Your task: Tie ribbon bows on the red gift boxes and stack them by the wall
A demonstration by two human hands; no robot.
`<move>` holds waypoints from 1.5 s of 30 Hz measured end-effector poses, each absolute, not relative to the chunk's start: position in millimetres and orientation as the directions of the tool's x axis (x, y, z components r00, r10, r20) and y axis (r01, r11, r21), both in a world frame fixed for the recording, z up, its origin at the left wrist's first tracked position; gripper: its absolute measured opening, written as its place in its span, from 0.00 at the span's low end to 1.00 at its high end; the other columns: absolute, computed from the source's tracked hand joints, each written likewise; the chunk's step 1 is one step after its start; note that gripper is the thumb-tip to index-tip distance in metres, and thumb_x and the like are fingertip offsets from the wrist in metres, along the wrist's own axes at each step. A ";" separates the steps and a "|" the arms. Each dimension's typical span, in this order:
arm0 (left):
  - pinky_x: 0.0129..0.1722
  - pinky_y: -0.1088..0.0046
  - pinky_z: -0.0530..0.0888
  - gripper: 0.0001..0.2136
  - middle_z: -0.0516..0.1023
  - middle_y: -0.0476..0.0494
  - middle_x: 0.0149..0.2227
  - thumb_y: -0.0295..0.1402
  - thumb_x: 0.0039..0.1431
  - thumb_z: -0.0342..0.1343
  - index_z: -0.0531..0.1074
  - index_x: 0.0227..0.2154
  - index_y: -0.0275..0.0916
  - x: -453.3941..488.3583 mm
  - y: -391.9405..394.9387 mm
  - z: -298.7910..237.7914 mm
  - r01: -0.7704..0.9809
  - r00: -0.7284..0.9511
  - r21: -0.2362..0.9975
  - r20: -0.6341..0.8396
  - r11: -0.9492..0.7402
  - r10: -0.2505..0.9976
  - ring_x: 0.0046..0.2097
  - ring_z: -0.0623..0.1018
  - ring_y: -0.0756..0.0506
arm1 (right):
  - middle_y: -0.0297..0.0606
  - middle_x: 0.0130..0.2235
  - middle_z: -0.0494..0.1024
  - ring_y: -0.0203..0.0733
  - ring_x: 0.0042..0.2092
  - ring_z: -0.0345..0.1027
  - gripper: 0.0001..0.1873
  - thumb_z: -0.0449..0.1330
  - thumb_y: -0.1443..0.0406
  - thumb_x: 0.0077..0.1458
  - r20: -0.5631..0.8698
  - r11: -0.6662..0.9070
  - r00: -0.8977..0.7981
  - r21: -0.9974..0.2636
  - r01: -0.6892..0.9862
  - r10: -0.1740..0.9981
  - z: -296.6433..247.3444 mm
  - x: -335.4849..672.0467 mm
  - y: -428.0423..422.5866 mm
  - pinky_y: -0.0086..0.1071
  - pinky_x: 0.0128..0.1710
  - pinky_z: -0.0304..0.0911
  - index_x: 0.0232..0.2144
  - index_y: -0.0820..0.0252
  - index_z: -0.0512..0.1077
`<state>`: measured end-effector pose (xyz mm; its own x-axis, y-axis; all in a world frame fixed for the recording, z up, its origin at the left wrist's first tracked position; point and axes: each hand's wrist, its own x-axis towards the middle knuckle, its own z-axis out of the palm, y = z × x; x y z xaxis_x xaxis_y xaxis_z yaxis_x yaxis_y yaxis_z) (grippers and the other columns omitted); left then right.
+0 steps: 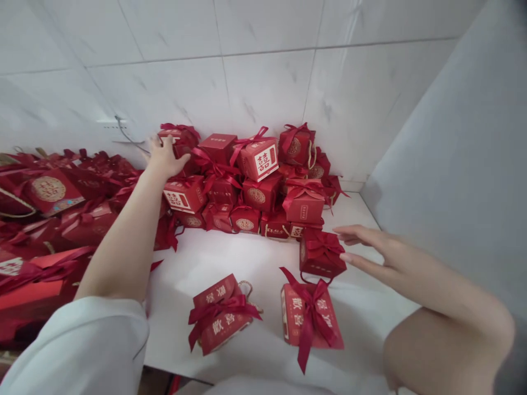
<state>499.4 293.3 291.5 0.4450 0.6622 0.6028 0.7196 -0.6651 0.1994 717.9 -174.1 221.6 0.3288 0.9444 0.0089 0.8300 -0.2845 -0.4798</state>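
Note:
My left hand (163, 156) reaches to the upper left end of a stack of red gift boxes, its fingers and thumb spread around a ribboned gift box (187, 135) there. At the stack's right front, my right hand (373, 249) is open, with thumb and fingers apart beside the right edge of a dark red gift box (323, 262) with a bow; whether the fingertips touch it is hard to tell. Nearer to me lie two more bow-tied boxes: one tilted, with a cord handle (224, 323), and a gift box with white lettering (310, 318).
Stacked red boxes (259, 195) stand against the white tiled wall (267, 82). A large heap of red boxes (61, 192) fills the left side. Everything rests on a white table (267, 258). A pale upright panel (453, 148) bounds the right, and a cable (123, 131) hangs at the wall.

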 end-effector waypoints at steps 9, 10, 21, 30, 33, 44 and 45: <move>0.52 0.55 0.76 0.28 0.75 0.46 0.55 0.51 0.61 0.54 0.62 0.62 0.50 408.1 58.4 223.9 0.383 0.888 0.138 0.217 -0.913 0.405 0.50 0.79 0.39 | 0.41 0.70 0.48 0.58 0.67 0.49 0.48 0.67 0.60 0.49 -0.336 -0.227 0.040 -0.539 0.811 0.941 187.0 656.7 -184.0 0.48 0.62 0.58 0.68 0.48 0.50; 0.54 0.53 0.74 0.33 0.74 0.43 0.56 0.52 0.57 0.57 0.60 0.63 0.49 397.3 40.3 203.4 0.380 0.906 0.142 0.141 -0.914 0.399 0.51 0.78 0.38 | 0.44 0.70 0.46 0.60 0.68 0.46 0.51 0.67 0.63 0.47 -0.380 -0.254 0.046 -0.519 0.816 0.924 180.8 649.0 -183.0 0.49 0.62 0.58 0.69 0.49 0.48; 0.60 0.32 0.54 0.27 0.53 0.33 0.68 0.34 0.65 0.51 0.56 0.66 0.46 366.8 104.2 128.5 0.672 0.707 -0.024 0.317 -0.740 0.632 0.67 0.58 0.28 | 0.49 0.70 0.45 0.58 0.70 0.37 0.46 0.65 0.57 0.53 -0.116 -0.100 0.046 -0.523 0.846 0.992 152.5 632.1 -115.3 0.53 0.61 0.57 0.69 0.52 0.49; 0.58 0.59 0.70 0.17 0.70 0.42 0.58 0.41 0.66 0.50 0.69 0.55 0.45 401.1 95.2 144.5 0.450 0.724 0.305 0.425 -0.839 0.543 0.57 0.72 0.40 | 0.42 0.67 0.56 0.51 0.62 0.61 0.30 0.54 0.54 0.64 0.094 -0.206 0.295 -0.519 0.830 0.951 185.6 660.6 -112.5 0.45 0.55 0.65 0.65 0.51 0.55; 0.47 0.67 0.76 0.16 0.73 0.44 0.54 0.42 0.67 0.49 0.70 0.53 0.45 418.4 83.3 138.3 0.408 0.768 0.451 0.301 -0.794 0.566 0.51 0.76 0.42 | 0.42 0.47 0.78 0.49 0.48 0.74 0.17 0.50 0.57 0.67 -0.035 -0.276 0.302 -0.516 0.811 0.953 187.9 662.1 -110.5 0.39 0.44 0.68 0.52 0.57 0.70; 0.53 0.64 0.70 0.19 0.76 0.43 0.49 0.40 0.68 0.48 0.65 0.59 0.44 469.6 74.3 146.9 0.270 0.877 0.425 0.261 -0.864 0.402 0.50 0.75 0.43 | 0.49 0.52 0.75 0.56 0.48 0.74 0.29 0.55 0.66 0.61 -0.006 -0.265 0.277 -0.314 0.912 0.961 162.7 643.8 -81.2 0.40 0.39 0.67 0.63 0.58 0.56; 0.48 0.66 0.71 0.18 0.77 0.45 0.42 0.40 0.68 0.49 0.67 0.57 0.43 468.7 74.8 148.4 0.324 0.835 0.408 0.300 -0.853 0.461 0.43 0.77 0.44 | 0.50 0.52 0.75 0.55 0.48 0.73 0.27 0.52 0.69 0.62 0.028 -0.306 0.328 -0.290 0.907 0.944 163.1 645.7 -79.9 0.40 0.40 0.67 0.62 0.59 0.57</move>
<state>468.7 74.8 148.4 0.8354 0.4607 0.2998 0.3243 -0.8535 0.4079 645.7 -79.9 163.1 0.3276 0.9444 0.0280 0.9069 -0.3059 -0.2897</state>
